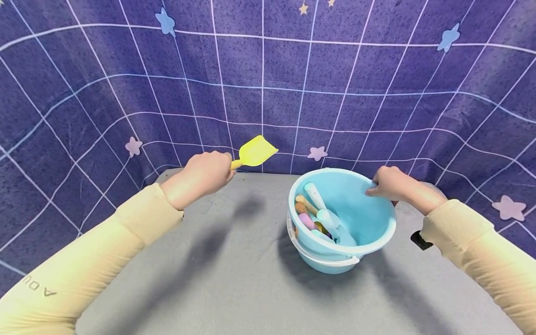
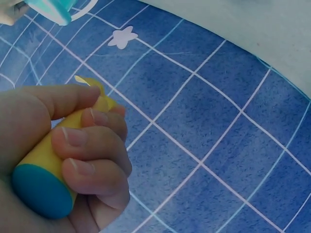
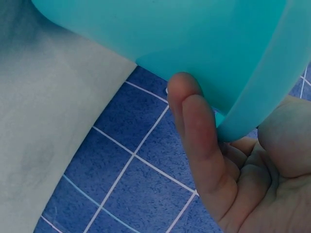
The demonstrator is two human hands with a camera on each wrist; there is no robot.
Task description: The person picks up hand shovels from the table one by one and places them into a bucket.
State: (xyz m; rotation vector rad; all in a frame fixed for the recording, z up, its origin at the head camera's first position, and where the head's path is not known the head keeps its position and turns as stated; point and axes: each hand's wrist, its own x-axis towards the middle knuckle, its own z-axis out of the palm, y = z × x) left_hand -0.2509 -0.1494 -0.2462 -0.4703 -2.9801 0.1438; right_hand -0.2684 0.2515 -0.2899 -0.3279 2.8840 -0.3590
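A yellow toy shovel (image 1: pixel 257 151) is in my left hand (image 1: pixel 204 174), held up above the table toward the left. The left wrist view has the fingers curled round its yellow handle (image 2: pixel 46 153), which ends in a teal cap (image 2: pixel 43 191). My right hand (image 1: pixel 391 184) grips the far right rim of a light blue bucket (image 1: pixel 364 204). Seen from the right wrist, the thumb is on one side of the bucket wall (image 3: pixel 194 43) and the fingers (image 3: pixel 199 126) on the other. The bucket tilts; whether its whole base touches the table is unclear.
Several toys lie inside the bucket at its left, among them a light blue handle (image 1: pixel 315 195) and a pink piece (image 1: pixel 307 220). A white bucket handle (image 1: pixel 331 263) hangs at the front. Behind the grey table (image 1: pixel 234 288) hangs a purple star-patterned cloth (image 1: pixel 284 107).
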